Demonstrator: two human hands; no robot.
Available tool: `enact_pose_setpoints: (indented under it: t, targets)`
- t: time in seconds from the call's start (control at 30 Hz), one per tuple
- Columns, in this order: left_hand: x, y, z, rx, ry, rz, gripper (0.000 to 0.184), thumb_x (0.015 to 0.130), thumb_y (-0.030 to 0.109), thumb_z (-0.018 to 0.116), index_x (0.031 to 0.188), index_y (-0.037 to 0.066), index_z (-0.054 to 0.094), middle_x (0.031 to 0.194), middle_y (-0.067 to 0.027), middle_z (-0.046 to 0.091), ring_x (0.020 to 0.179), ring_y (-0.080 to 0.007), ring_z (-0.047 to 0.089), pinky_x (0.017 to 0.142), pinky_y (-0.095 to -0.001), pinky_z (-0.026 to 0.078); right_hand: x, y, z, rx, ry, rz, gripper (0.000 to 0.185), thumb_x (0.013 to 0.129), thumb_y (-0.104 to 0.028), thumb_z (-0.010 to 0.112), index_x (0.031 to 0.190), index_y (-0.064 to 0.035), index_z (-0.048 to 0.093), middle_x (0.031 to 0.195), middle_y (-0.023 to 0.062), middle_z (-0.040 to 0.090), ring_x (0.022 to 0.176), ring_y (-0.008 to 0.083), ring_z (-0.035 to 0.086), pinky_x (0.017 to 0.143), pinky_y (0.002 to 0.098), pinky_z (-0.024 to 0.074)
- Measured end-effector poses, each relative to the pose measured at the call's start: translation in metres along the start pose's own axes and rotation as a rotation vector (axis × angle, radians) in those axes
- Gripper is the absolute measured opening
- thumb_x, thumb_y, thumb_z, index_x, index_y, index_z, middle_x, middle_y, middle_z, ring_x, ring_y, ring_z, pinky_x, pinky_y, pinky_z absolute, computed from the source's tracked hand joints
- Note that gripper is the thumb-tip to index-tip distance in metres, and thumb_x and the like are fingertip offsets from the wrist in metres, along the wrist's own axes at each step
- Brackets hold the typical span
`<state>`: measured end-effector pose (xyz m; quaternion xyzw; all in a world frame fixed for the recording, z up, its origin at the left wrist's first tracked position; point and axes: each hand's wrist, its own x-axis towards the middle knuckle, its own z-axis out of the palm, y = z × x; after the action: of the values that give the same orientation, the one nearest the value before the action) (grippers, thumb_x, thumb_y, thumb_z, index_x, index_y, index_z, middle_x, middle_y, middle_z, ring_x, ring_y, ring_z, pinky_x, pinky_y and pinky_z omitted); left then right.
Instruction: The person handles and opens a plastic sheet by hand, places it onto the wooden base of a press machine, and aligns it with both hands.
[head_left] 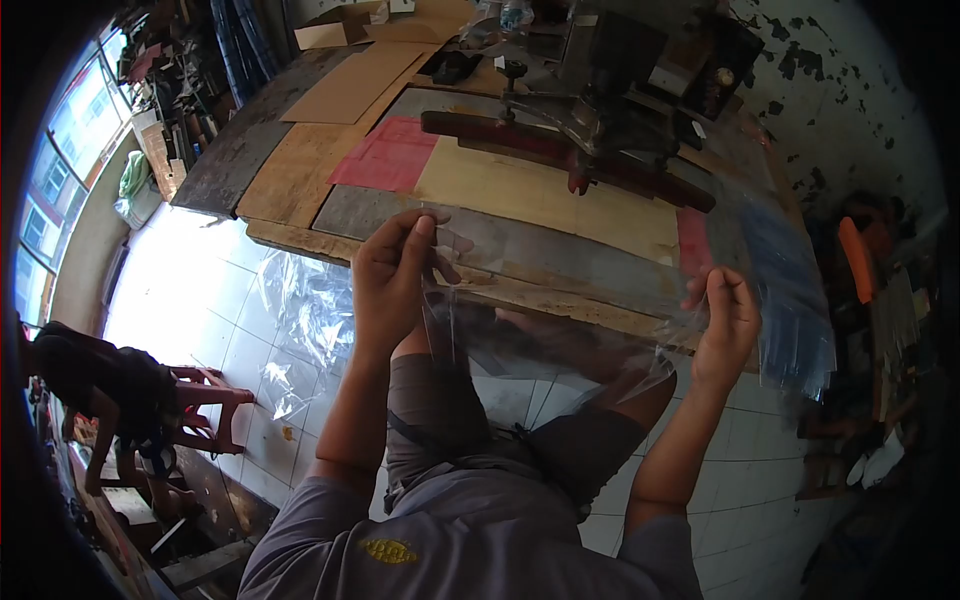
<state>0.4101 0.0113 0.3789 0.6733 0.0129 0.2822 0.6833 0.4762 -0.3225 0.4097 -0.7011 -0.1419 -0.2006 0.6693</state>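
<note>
A clear plastic sheet (560,345) is stretched between my two hands above my lap, at the table's front edge. My left hand (395,270) pinches its left upper corner between thumb and fingers. At the right, my right hand (725,325) pinches the other upper corner. Behind the sheet lies a pale yellow strip (545,200) on the table, with a red piece (385,155) at its left end and a smaller red piece (693,240) at its right. A dark bar (560,150) of a machine crosses above the strip.
The wooden table (290,190) holds cardboard (355,85) at the back left. Clear plastic sheets (790,310) hang over its right side. More plastic (310,310) lies on the floor at left. Another person (100,390) is beside a red stool (210,405) at far left.
</note>
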Motion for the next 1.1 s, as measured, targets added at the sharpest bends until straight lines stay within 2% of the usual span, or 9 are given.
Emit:
enact_pose_setpoints:
  t: [0.23,0.33,0.43,0.63,0.73,0.83,0.93,1.1]
  targets:
    - [0.006,-0.005,-0.005,-0.043,0.07,0.019,0.028,0.11,0.021,0.052,0.115,-0.003,0.065,0.085,-0.0114,0.075,0.058,-0.0106,0.065,0.052,-0.0221,0.046,-0.003,-0.012,0.009,-0.013,-0.058,-0.091,0.02,0.101,-0.008,0.066,0.117,0.0045,0.068,0.098,0.0091,0.069,0.076,0.0108,0.065,0.065,0.0272,0.0539]
    - [0.008,-0.005,-0.01,-0.037,0.092,0.065,0.029,0.111,0.022,0.05,0.115,-0.003,0.065,0.084,-0.0109,0.074,0.055,-0.0116,0.064,0.05,-0.0232,0.045,-0.003,-0.008,0.001,-0.062,-0.21,-0.179,0.023,0.099,-0.003,0.067,0.122,0.0026,0.069,0.102,0.0107,0.069,0.076,0.0129,0.068,0.066,0.0279,0.0556]
    - [0.009,-0.003,-0.014,-0.023,0.104,0.099,0.028,0.111,0.021,0.05,0.115,-0.002,0.064,0.084,-0.0111,0.074,0.054,-0.0115,0.064,0.049,-0.0226,0.044,0.005,-0.015,-0.002,-0.331,-0.391,-0.403,0.022,0.1,-0.001,0.065,0.121,0.0004,0.071,0.1,0.0111,0.068,0.074,0.0144,0.068,0.067,0.0278,0.056]
    - [0.004,0.006,-0.016,0.008,0.123,0.135,0.027,0.111,0.021,0.051,0.114,-0.002,0.065,0.084,-0.0119,0.075,0.056,-0.0113,0.065,0.05,-0.0218,0.043,0.006,-0.024,0.001,-0.393,-0.464,-0.351,0.028,0.095,0.006,0.065,0.121,-0.0014,0.072,0.1,0.0108,0.069,0.08,0.016,0.07,0.072,0.0287,0.0575]
    - [0.004,0.008,-0.017,0.031,0.132,0.143,0.027,0.111,0.021,0.05,0.116,-0.002,0.064,0.083,-0.0114,0.074,0.054,-0.0123,0.065,0.049,-0.0229,0.043,0.009,-0.024,-0.003,-0.409,-0.53,-0.424,0.032,0.092,0.01,0.065,0.121,-0.0013,0.072,0.101,0.0114,0.069,0.083,0.0174,0.071,0.074,0.0287,0.0578]
    - [0.003,0.011,-0.018,0.019,0.128,0.152,0.027,0.111,0.021,0.05,0.115,-0.002,0.064,0.083,-0.0118,0.074,0.055,-0.0115,0.065,0.05,-0.0222,0.043,0.012,-0.02,-0.004,-0.398,-0.561,-0.458,0.026,0.091,0.008,0.068,0.115,-0.0005,0.072,0.101,0.0106,0.07,0.084,0.0182,0.071,0.075,0.0288,0.0573]
    - [0.001,0.014,-0.016,0.005,0.112,0.158,0.026,0.111,0.019,0.051,0.114,-0.003,0.064,0.085,-0.0125,0.075,0.057,-0.0101,0.065,0.051,-0.021,0.043,0.011,-0.031,-0.002,-0.437,-0.531,-0.251,0.017,0.088,0.003,0.075,0.105,0.0001,0.072,0.1,0.0089,0.071,0.085,0.0177,0.071,0.075,0.0292,0.0564]
    - [0.0,0.016,-0.014,0.06,0.134,0.166,0.025,0.11,0.019,0.051,0.115,-0.002,0.064,0.084,-0.012,0.074,0.054,-0.0109,0.064,0.049,-0.0221,0.043,0.014,-0.028,-0.001,-0.563,-0.603,-0.336,0.015,0.083,-0.002,0.081,0.092,0.0002,0.069,0.097,0.0075,0.071,0.083,0.0161,0.071,0.072,0.0298,0.055]
